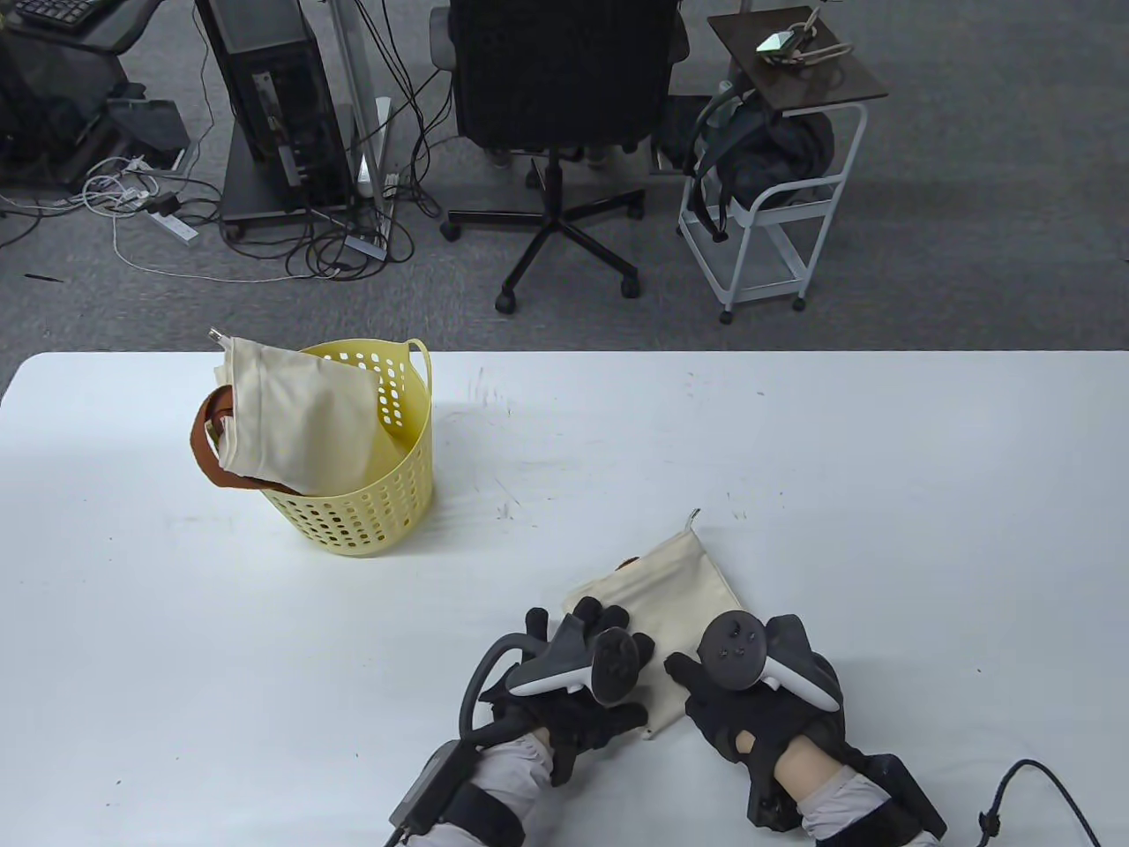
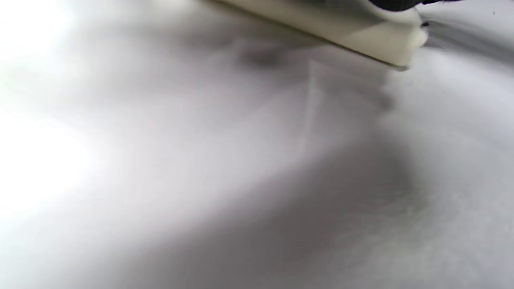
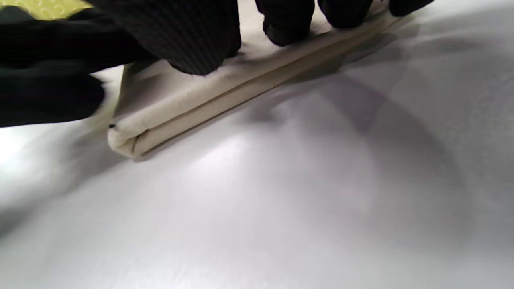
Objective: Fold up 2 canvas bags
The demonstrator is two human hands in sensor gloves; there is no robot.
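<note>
Cream canvas bag (image 1: 675, 587) — folded flat, layered edge — under both hands.

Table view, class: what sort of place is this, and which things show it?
Probably an office or lab workspace: a black office chair, a computer tower with tangled cables, and grey carpet beyond the white table.

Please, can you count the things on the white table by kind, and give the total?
Canvas bags: 2, one folded under the hands, one in the basket
Yellow basket: 1
Gloved hands: 2, left hand, right hand
Total: 5
</note>
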